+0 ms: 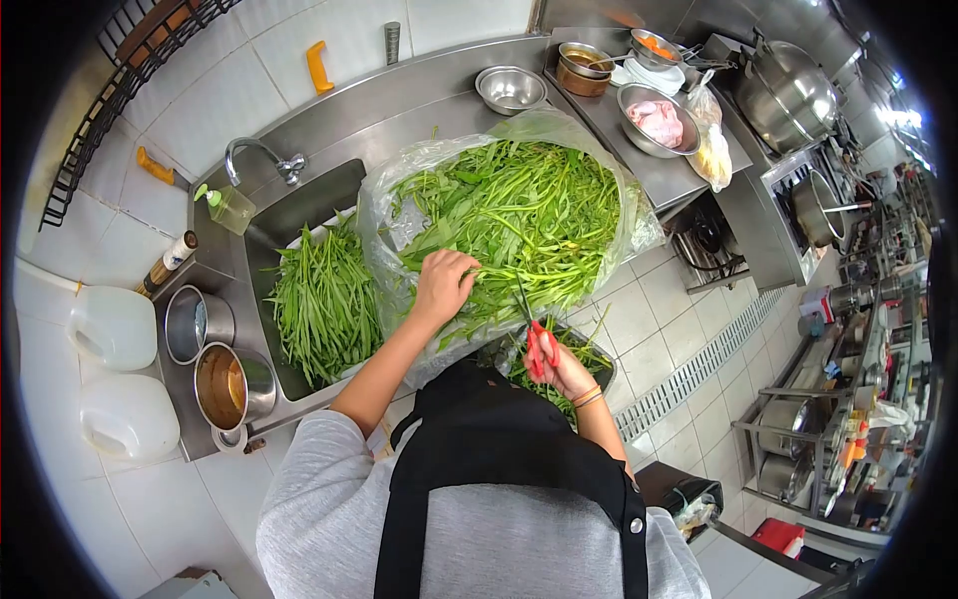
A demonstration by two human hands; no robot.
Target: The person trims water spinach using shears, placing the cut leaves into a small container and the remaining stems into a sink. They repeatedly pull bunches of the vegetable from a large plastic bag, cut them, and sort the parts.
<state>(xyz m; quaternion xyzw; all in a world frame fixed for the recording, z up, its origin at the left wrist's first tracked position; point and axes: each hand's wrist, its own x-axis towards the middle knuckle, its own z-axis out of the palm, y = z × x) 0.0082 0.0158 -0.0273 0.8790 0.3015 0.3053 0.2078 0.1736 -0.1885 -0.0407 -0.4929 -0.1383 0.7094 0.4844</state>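
Observation:
A large heap of water spinach (529, 205), with long green stems and narrow leaves, lies in an open clear plastic bag (384, 195) on the counter. At the near left side of the heap, my left hand (442, 290) has its fingers closed on some stems. My right hand (567, 375) grips red-handled scissors (542, 344), their blades pointing up towards the near edge of the heap. More greens (324, 304) fill the sink to the left. Below the scissors, cut greens lie in a dark container (604, 384), partly hidden by my body and right hand.
A faucet (264, 155) and soap bottle (232, 208) are by the sink (261, 255). Metal pots (257, 384) stand at the left. Bowls, including one with raw meat (657, 122), sit at the back right. A floor drain (689, 369) runs along the tiles at right.

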